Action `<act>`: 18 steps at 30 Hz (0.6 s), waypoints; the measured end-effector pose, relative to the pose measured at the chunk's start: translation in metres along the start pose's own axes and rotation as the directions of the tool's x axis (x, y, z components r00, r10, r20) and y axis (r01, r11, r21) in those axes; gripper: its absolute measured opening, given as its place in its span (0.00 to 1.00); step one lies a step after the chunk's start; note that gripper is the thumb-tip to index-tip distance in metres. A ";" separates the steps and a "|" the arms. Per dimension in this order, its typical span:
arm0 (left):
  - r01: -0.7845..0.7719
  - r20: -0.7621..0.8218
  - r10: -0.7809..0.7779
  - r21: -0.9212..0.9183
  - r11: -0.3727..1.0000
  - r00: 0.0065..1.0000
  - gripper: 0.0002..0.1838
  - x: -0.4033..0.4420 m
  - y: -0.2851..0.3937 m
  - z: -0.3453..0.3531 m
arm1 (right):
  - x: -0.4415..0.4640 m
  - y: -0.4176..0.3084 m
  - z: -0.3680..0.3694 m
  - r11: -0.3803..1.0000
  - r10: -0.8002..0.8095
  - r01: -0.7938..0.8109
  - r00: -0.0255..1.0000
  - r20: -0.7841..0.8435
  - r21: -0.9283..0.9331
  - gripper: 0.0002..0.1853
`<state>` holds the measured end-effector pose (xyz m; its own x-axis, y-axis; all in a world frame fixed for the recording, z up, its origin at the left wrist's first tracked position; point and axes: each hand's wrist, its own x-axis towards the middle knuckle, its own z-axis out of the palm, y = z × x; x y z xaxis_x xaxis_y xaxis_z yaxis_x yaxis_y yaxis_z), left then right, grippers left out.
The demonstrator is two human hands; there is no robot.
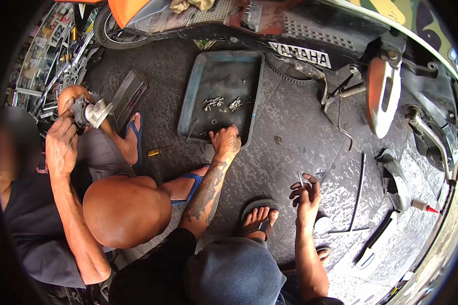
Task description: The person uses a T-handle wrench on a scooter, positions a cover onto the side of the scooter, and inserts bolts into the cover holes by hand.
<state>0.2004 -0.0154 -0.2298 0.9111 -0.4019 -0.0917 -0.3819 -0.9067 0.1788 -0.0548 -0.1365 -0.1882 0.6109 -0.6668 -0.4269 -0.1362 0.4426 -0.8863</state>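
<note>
My left hand (226,141) reaches over the near rim of a dark tray (258,96), its fingers bent down onto the tray floor. Whatever lies under the fingertips is hidden. Two small heaps of bolts (214,103) lie further up in the tray, and a small round ring (214,122) sits just above the fingers. A thin rod (191,129) leans at the tray's left side. Held out to the right above the floor, my right hand (306,195) has a slim white stick that looks like a cigarette (300,178) between its fingers.
At left a co-worker's hand (62,145) holds up a carburetor-like part (94,113). A yellow-handled screwdriver (160,151) lies near that person's feet. A motorcycle (335,46) spans the top. A T-handle wrench (358,195) and black-and-white panels (379,239) lie at right.
</note>
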 end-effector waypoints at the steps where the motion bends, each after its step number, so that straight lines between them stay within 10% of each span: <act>1: -0.011 -0.001 0.011 -0.001 1.000 1.000 0.05 0.001 0.000 0.001 | 0.000 -0.001 0.000 1.000 -0.006 0.006 1.000 -0.009 0.004 0.19; 4: -0.003 -0.056 -0.016 -0.310 0.951 0.998 0.02 0.001 -0.005 -0.005 | -0.002 -0.005 -0.001 0.995 -0.010 0.014 0.999 -0.044 0.101 0.19; 5: -0.069 -0.069 0.023 -0.802 0.593 0.997 0.03 0.001 -0.013 0.008 | -0.001 -0.009 0.001 0.994 -0.019 0.025 0.998 -0.062 0.107 0.19; 6: 0.055 0.092 0.072 -0.914 0.402 0.993 0.04 -0.008 -0.005 -0.016 | -0.004 -0.015 0.002 0.987 -0.027 0.034 0.999 -0.043 0.159 0.19; 9: 0.395 0.253 0.373 -0.838 -0.377 0.893 0.09 -0.041 0.017 -0.050 | -0.005 -0.015 -0.001 0.974 -0.061 0.058 0.998 0.009 0.219 0.21; 18: 0.524 0.257 0.493 -0.657 -0.542 0.831 0.12 -0.084 0.060 -0.056 | -0.009 -0.033 0.013 0.954 -0.103 0.073 0.991 0.088 0.290 0.24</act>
<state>0.1095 -0.0289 -0.1564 0.5295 -0.8137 -0.2399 0.7863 0.3646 0.4988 -0.0459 -0.1378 -0.1527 0.6881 -0.6533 -0.3159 0.1412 0.5476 -0.8247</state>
